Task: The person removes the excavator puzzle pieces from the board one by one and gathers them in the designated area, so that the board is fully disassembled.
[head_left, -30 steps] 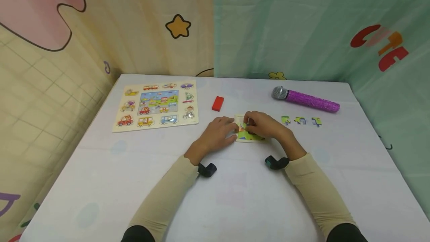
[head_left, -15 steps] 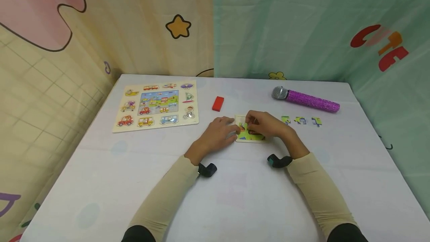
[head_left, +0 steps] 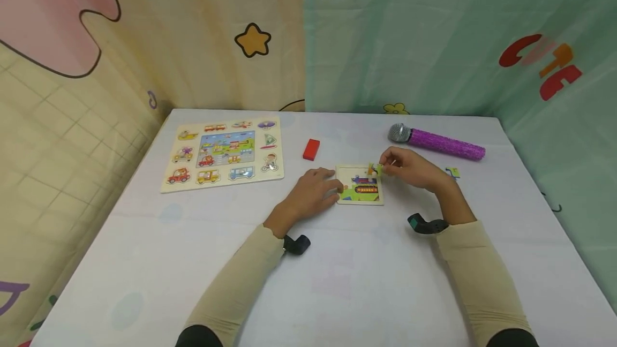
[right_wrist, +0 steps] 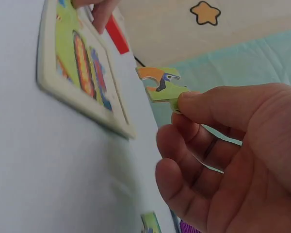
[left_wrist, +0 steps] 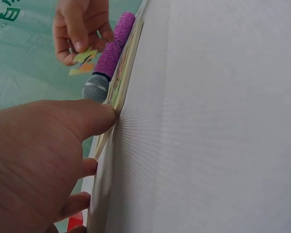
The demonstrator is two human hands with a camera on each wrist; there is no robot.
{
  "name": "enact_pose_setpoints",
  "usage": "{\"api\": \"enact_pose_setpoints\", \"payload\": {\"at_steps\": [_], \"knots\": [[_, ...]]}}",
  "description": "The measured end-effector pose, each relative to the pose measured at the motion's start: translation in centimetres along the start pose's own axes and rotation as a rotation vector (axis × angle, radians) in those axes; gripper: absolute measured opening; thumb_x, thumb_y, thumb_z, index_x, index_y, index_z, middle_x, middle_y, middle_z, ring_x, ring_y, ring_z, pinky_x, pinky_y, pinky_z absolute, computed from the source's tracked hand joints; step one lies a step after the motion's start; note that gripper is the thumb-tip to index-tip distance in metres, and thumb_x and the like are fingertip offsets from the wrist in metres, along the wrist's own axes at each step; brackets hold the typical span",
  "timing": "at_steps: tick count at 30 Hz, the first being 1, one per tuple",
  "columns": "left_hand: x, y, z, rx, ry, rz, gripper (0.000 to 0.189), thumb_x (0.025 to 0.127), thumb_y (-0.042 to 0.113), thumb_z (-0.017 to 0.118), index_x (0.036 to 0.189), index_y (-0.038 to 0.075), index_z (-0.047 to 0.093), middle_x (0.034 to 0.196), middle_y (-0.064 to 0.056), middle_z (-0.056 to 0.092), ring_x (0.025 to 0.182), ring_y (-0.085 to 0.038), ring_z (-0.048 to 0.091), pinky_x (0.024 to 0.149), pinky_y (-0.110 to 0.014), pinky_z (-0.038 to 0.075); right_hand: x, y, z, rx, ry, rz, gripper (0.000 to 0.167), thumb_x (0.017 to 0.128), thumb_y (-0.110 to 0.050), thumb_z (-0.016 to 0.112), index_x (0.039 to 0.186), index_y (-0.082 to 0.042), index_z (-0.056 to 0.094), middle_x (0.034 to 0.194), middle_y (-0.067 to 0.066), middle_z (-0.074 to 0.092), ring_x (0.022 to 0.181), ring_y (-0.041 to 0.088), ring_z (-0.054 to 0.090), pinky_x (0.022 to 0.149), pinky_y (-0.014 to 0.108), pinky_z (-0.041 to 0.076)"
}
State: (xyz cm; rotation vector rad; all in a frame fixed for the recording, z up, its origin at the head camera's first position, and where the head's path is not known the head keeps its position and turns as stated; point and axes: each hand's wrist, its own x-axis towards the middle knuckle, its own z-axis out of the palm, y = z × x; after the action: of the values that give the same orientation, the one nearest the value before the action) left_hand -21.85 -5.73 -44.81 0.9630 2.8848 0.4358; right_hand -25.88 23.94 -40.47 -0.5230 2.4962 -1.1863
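Note:
A small jigsaw puzzle board with a pale frame lies flat, its picture a colourful vehicle on green. My left hand rests at its left side, thumb by the near corner and fingertips on the left edge. Between thumb and forefinger my right hand pinches a puzzle piece, green and orange with a tab. In the head view this piece overlaps the board's far right corner; the right wrist view shows it raised off the table. Another loose puzzle piece lies right of the right hand.
A larger wooden puzzle board with vehicle pictures lies at the back left. Between the boards is a red block. A purple glittery microphone lies behind the right hand. Printed curtains hang behind the white table.
My right hand has moved from over the small board toward the right and now holds a puzzle piece. The vehicle picture is uncovered. My left hand stays at the board's left edge.

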Motion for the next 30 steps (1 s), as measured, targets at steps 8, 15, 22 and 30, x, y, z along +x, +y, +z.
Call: {"api": "enact_pose_setpoints", "payload": {"at_steps": [8, 15, 22, 30], "knots": [[-0.1, 0.0, 0.2, 0.004, 0.012, 0.002, 0.027, 0.102, 0.033, 0.060, 0.127, 0.027, 0.069, 0.149, -0.007, 0.049, 0.138, -0.028, 0.040, 0.113, -0.047, 0.034, -5.1, 3.8, -2.2, -0.052, 0.014, 0.115, 0.013, 0.103, -0.013, 0.059, 0.111, -0.003, 0.060, 0.102, 0.011, 0.061, 0.091, 0.026, 0.057, 0.075, 0.032, 0.049], [-0.2, -0.2, 0.0, 0.005, 0.008, -0.008, 0.028, 0.102, 0.032, 0.060, 0.128, 0.028, 0.068, 0.150, -0.007, 0.048, 0.139, -0.028, 0.040, 0.113, -0.047, 0.034, -6.5, 6.2, -2.0, -0.150, 0.125, 0.050, 0.008, 0.101, -0.009, 0.063, 0.106, -0.004, 0.065, 0.096, 0.008, 0.063, 0.089, 0.020, 0.055, 0.074, 0.023, 0.046], [-0.2, -0.3, 0.2, -0.016, 0.023, 0.002, 0.027, 0.102, 0.032, 0.061, 0.127, 0.028, 0.069, 0.149, -0.008, 0.049, 0.138, -0.029, 0.040, 0.112, -0.048, 0.034, -6.2, 5.2, -1.2, -0.217, 0.157, 0.059, 0.011, 0.101, -0.009, 0.062, 0.108, -0.002, 0.067, 0.100, 0.010, 0.066, 0.094, 0.025, 0.056, 0.081, 0.035, 0.046], [0.0, -0.3, 0.4, -0.005, 0.026, 0.001, 0.026, 0.102, 0.033, 0.061, 0.126, 0.028, 0.069, 0.149, -0.007, 0.049, 0.138, -0.028, 0.040, 0.113, -0.047, 0.033, -6.2, 5.2, -1.1, -0.213, 0.168, 0.071, 0.010, 0.101, -0.010, 0.062, 0.107, -0.003, 0.066, 0.096, 0.008, 0.064, 0.090, 0.024, 0.056, 0.078, 0.034, 0.046]]}}
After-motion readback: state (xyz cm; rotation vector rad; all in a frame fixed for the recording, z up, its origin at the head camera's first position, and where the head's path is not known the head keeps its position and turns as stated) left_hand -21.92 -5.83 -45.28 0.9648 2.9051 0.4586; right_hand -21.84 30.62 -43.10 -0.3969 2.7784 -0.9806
